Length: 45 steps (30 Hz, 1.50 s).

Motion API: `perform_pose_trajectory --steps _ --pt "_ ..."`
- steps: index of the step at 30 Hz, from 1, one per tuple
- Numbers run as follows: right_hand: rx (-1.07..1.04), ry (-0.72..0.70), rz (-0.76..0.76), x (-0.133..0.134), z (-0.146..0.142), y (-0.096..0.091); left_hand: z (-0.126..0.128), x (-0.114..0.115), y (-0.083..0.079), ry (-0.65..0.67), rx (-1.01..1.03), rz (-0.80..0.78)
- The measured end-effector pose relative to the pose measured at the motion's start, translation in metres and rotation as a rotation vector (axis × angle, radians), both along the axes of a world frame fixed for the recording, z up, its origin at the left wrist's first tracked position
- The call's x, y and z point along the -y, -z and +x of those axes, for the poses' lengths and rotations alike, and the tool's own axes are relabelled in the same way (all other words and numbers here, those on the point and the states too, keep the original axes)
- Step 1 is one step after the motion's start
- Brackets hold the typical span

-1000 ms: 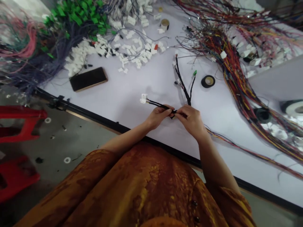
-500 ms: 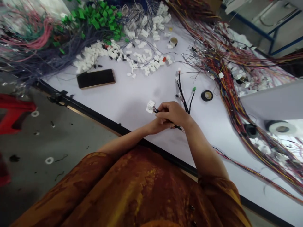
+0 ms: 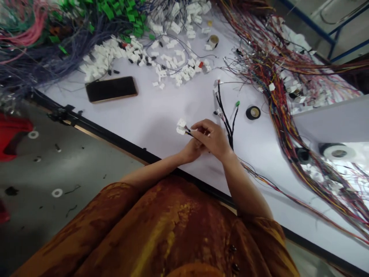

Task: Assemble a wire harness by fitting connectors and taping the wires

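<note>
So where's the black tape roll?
In the head view, the tape lies on the table, just right of the black cable.

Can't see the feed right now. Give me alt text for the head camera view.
The right hand pinches a black wire harness just behind its white connectors, above the left hand. On the white table lie a roll of black electrical tape, a smartphone, loose white plastic pieces and heaps of multicoloured wires.

Two hands (image 3: 208, 139), one wire harness (image 3: 225, 115), one phone (image 3: 111, 89) (white connectors (image 3: 99, 63): too many to count).
</note>
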State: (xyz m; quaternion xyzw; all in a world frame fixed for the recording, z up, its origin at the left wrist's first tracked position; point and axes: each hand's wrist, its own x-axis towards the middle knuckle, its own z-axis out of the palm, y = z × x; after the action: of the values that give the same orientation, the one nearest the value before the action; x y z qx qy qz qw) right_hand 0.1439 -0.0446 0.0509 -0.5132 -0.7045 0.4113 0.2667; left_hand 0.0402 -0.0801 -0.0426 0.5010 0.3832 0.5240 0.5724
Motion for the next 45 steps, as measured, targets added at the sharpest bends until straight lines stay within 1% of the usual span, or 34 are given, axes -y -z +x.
perform_pose_trajectory --steps 2,3,4,5,6,7,9,10,14,16,17,19,20,23,25,27,31,34,38,42,44,45 --pt "0.115 0.101 -0.019 0.001 0.030 -0.004 -0.001 0.001 -0.006 0.121 -0.030 0.104" --pt "0.208 0.154 -0.060 0.001 0.046 -0.006 -0.002 0.002 -0.011 0.153 -0.057 0.172" --pt "0.302 0.182 -0.133 0.002 0.060 -0.006 -0.003 0.002 -0.016 0.155 -0.096 0.241" --pt "0.371 0.175 -0.228 0.002 0.072 -0.006 -0.005 0.003 -0.021 0.161 -0.146 0.313" --pt "0.397 0.141 -0.328 0.002 0.081 -0.005 -0.006 0.003 -0.026 0.167 -0.199 0.373" --pt "0.376 0.104 -0.416 0.002 0.085 -0.003 -0.008 0.004 -0.031 0.180 -0.243 0.411" --pt "0.212 0.081 -0.525 -0.002 0.085 0.002 -0.010 0.004 -0.037 0.208 -0.302 0.445" --pt "0.100 0.111 -0.550 -0.005 0.081 0.005 -0.011 0.005 -0.038 0.209 -0.315 0.449" --pt "-0.316 0.330 -0.602 -0.013 0.067 0.011 -0.012 0.006 -0.033 0.128 -0.319 0.399" --pt "-0.440 0.427 -0.560 -0.005 0.069 0.009 -0.010 0.006 -0.030 0.065 -0.282 0.330" --pt "-0.485 0.466 -0.517 0.002 0.072 0.007 -0.008 0.005 -0.030 0.039 -0.250 0.288" --pt "-0.535 0.522 -0.400 0.024 0.079 0.003 -0.004 0.004 -0.031 0.009 -0.166 0.175" --pt "-0.536 0.537 -0.339 0.038 0.081 0.002 -0.002 0.003 -0.031 0.019 -0.123 0.094" --pt "-0.438 0.498 -0.221 0.074 0.085 0.001 0.000 -0.001 -0.033 0.092 -0.008 -0.193" --pt "-0.334 0.442 -0.162 0.089 0.085 0.004 0.000 -0.004 -0.032 0.136 0.042 -0.310" --pt "-0.222 0.406 -0.065 0.096 0.084 0.008 -0.002 -0.006 -0.030 0.158 0.067 -0.345" --pt "-0.022 0.310 0.130 0.100 0.085 0.014 -0.007 -0.008 -0.029 0.213 0.087 -0.382" --pt "0.078 0.231 0.211 0.103 0.085 0.018 -0.013 -0.010 -0.030 0.305 0.117 -0.439" --pt "0.220 0.203 0.284 0.113 0.082 0.025 -0.020 -0.012 -0.032 0.395 0.156 -0.492" --pt "0.367 0.161 0.398 0.118 0.077 0.026 -0.026 -0.012 -0.040 0.454 0.152 -0.475" --pt "0.396 0.192 0.443 0.116 0.073 0.026 -0.028 -0.012 -0.048 0.506 0.118 -0.443" --pt "0.400 0.221 0.437 0.114 0.071 0.027 -0.029 -0.011 -0.052 0.536 0.095 -0.421"
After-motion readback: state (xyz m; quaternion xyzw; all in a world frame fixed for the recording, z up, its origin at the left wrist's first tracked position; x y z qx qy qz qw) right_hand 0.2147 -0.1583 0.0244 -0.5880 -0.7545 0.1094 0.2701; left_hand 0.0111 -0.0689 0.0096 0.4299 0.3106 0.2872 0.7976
